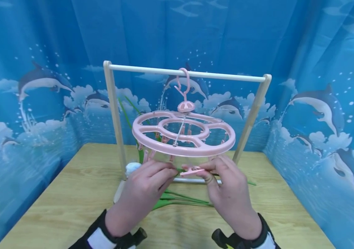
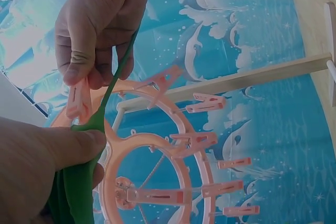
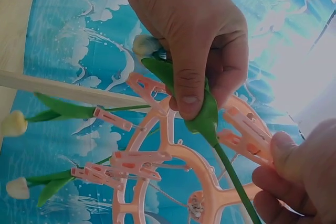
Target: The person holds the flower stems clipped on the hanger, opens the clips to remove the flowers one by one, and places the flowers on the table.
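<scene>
My left hand (image 1: 146, 183) grips an artificial tulip by its green leaves (image 3: 205, 116), thumb pressed along them. A pale blossom (image 3: 147, 45) shows behind that hand in the right wrist view, and the green stem (image 3: 233, 177) runs toward my right hand (image 1: 231, 192). Between its thumb and fingers my right hand pinches the handles of a pink clothespin (image 1: 192, 171). The clothespin's jaws stand apart beside the stem; whether the stem lies between them I cannot tell. Above both hands hangs the pink round clip hanger (image 1: 183, 149).
A wooden rack (image 1: 254, 107) carries the hanger by its hook (image 1: 185, 83). Other clothespins (image 2: 205, 103) dangle from the ring, and two of them hold tulips (image 3: 63, 108). More green stems (image 1: 186, 200) lie on the wooden table (image 1: 71, 193). A dolphin-print curtain surrounds the table.
</scene>
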The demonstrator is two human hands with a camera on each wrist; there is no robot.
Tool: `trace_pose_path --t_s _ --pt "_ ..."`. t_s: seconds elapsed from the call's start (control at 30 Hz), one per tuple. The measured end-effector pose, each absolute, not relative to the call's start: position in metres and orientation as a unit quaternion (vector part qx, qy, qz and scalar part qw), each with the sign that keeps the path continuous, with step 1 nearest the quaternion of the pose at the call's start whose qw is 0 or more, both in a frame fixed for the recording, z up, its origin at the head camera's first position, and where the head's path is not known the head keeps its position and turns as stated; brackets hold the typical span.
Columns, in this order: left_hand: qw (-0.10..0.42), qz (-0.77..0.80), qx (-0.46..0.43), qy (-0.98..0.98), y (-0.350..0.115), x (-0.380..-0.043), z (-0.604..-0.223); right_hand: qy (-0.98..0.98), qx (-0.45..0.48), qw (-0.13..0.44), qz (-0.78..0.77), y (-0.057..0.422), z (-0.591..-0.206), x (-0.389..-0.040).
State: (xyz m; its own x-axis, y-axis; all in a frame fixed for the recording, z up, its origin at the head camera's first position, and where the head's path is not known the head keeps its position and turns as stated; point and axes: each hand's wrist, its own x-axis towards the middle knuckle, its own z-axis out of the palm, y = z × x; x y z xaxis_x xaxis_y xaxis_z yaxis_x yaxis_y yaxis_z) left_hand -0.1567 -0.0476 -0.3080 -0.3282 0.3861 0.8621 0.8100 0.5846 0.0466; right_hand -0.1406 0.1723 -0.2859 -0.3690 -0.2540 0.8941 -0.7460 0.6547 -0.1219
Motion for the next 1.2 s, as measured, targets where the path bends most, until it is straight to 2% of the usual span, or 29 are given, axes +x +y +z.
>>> trace_pose_path --t_s 0.23,0.67,1.0,1.2 --pt "0.418 -0.234 -0.383 -0.79 -0.048 -0.158 -0.308 -0.799 0.29 0.46 0.257 0.174 -0.284 -0.141" --pt "0.43 -0.225 -0.387 -0.784 -0.05 -0.156 -0.303 -0.842 0.283 0.396 0.233 0.178 -0.284 -0.14" --pt "0.427 -0.216 -0.375 -0.794 -0.058 -0.157 -0.299 -0.849 0.283 0.403 0.194 0.181 -0.279 -0.135" --pt "0.407 -0.216 -0.362 -0.81 -0.062 -0.156 -0.295 -0.852 0.273 0.42 0.151 0.181 -0.276 -0.13"
